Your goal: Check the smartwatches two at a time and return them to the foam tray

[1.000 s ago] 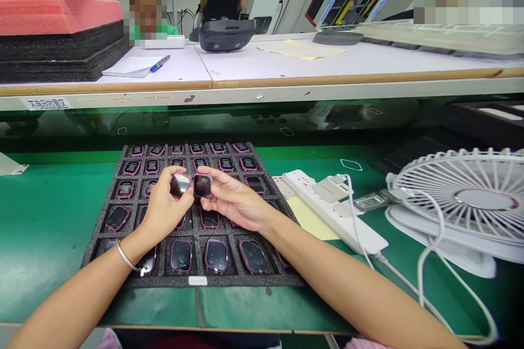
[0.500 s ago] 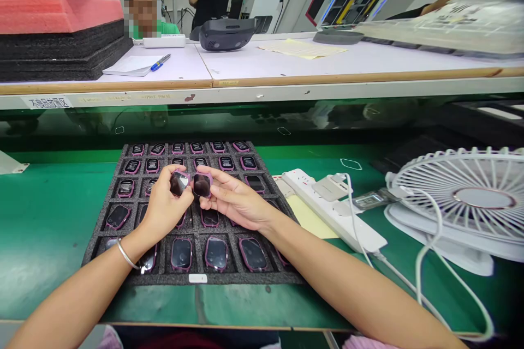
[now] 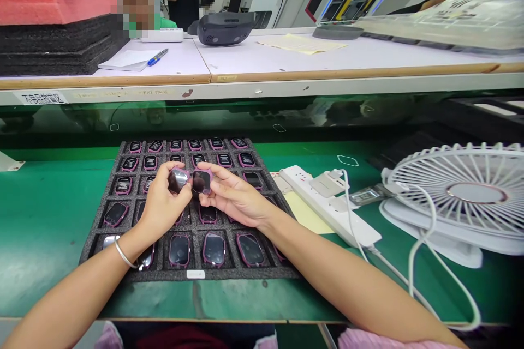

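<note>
My left hand (image 3: 164, 196) is closed on a purple-framed smartwatch case (image 3: 178, 179) with a shiny dark screen. Right beside it, my right hand (image 3: 233, 196) pinches a second purple smartwatch case (image 3: 201, 181) by its edges, its dark screen facing me. The two cases are close side by side; whether they touch I cannot tell. Both hands are over a dark grey foam tray (image 3: 159, 274), where more purple watch cases sit in square pockets. Those in the far rows have lit screens with text, such as one watch (image 3: 130, 163); a near one (image 3: 213, 250) is dark. My hands hide some pockets.
To the right are a white power strip (image 3: 327, 204), a white fan (image 3: 475, 191) and loose white cables (image 3: 413, 262). A raised shelf (image 3: 254, 65) behind carries foam sheets (image 3: 53, 38), a pen (image 3: 158, 57) and a dark headset-like device (image 3: 224, 30). People are beyond it.
Both hands keep holding the two watch cases in nearly the same pose. The whole view has shifted slightly, and the people in the background appear further left.
</note>
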### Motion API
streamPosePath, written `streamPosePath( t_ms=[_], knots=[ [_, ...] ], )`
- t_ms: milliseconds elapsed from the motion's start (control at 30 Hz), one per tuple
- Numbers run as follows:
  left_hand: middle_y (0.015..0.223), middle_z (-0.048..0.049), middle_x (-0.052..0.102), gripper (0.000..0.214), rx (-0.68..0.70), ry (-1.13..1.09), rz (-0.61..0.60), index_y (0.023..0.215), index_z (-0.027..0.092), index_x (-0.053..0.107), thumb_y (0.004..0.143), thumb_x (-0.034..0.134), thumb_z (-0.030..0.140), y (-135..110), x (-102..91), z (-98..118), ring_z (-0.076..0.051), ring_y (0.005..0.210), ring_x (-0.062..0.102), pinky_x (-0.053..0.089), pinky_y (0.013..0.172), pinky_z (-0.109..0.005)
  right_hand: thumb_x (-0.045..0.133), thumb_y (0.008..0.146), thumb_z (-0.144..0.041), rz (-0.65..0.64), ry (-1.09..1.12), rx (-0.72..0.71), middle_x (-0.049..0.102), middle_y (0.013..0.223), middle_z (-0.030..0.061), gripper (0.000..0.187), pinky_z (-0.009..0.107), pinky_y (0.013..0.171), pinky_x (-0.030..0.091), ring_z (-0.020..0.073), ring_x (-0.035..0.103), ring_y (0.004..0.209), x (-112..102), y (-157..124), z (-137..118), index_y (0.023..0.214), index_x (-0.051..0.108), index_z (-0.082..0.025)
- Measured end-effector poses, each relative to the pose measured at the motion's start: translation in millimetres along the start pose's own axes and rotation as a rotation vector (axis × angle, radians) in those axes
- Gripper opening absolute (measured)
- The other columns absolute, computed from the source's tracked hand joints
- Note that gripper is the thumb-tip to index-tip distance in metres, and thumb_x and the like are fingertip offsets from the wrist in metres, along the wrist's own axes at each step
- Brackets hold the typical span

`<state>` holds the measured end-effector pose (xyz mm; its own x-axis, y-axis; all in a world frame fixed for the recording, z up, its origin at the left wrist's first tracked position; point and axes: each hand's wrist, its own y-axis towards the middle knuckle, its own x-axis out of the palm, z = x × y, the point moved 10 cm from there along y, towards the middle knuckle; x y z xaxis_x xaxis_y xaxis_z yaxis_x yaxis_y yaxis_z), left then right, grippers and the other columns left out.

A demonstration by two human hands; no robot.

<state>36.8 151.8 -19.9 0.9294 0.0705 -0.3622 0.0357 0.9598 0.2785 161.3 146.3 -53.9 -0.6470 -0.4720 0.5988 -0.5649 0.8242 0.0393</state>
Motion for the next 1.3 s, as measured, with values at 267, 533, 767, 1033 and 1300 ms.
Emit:
streamPosePath(
  t_ms=[267, 533, 767, 1033, 1300],
  knots=[
    [0.097, -0.0025, 0.063, 0.035, -0.014, -0.029, 0.017, 0.111, 0.020, 0.056, 0.078, 0.063, 0.029, 1.4, -1.2, -0.4, -0.016, 0.079, 0.058, 0.046, 0.070, -0.029, 0.081, 0.082, -0.029, 0.008, 0.017, 0.034, 0.073, 0.092, -0.0019, 0.047, 0.027, 0.080, 0.055, 0.0119, 0.072, 0.076, -3.9, 1.0, 3.8, 0.126, 0.065, -0.028],
    [0.099, -0.0035, 0.064, 0.033, -0.018, -0.126, 0.003, 0.107, 0.019, 0.056, 0.077, 0.064, 0.029, 4.5, 0.8, -3.7, -0.017, 0.090, 0.062, 0.049, 0.084, -0.032, 0.083, 0.080, -0.031, 0.034, -0.004, 0.044, 0.074, 0.092, -0.0017, 0.047, 0.026, 0.079, 0.055, 0.0124, 0.074, 0.077, -6.2, 1.2, 3.8, 0.124, 0.064, -0.028],
    [0.100, -0.0028, 0.067, 0.036, -0.015, -0.129, -0.050, 0.111, 0.020, 0.057, 0.075, 0.062, 0.024, 4.5, 5.5, -5.7, -0.018, 0.093, 0.065, 0.050, 0.083, -0.031, 0.083, 0.079, -0.031, 0.074, -0.024, 0.028, 0.072, 0.089, -0.0023, 0.050, 0.027, 0.078, 0.056, 0.0116, 0.071, 0.075, -10.6, 1.8, 2.9, 0.125, 0.063, -0.027],
    [0.097, -0.0030, 0.069, 0.037, -0.017, -0.006, -0.026, 0.110, 0.020, 0.058, 0.074, 0.061, 0.025, 3.2, 1.8, -1.6, -0.018, 0.083, 0.065, 0.050, 0.074, -0.030, 0.083, 0.079, -0.027, 0.049, -0.013, 0.027, 0.071, 0.087, -0.0032, 0.047, 0.027, 0.078, 0.057, 0.0113, 0.072, 0.074, -7.9, 2.1, 3.0, 0.122, 0.064, -0.027],
    [0.097, -0.0030, 0.067, 0.036, -0.019, 0.035, -0.004, 0.108, 0.020, 0.057, 0.072, 0.058, 0.021, 2.6, -0.5, -3.6, -0.019, 0.088, 0.064, 0.048, 0.074, -0.030, 0.083, 0.080, -0.029, 0.043, -0.033, 0.020, 0.072, 0.093, -0.0021, 0.047, 0.027, 0.079, 0.056, 0.0120, 0.072, 0.076, -8.1, 2.4, 2.4, 0.123, 0.064, -0.029]
  ],
)
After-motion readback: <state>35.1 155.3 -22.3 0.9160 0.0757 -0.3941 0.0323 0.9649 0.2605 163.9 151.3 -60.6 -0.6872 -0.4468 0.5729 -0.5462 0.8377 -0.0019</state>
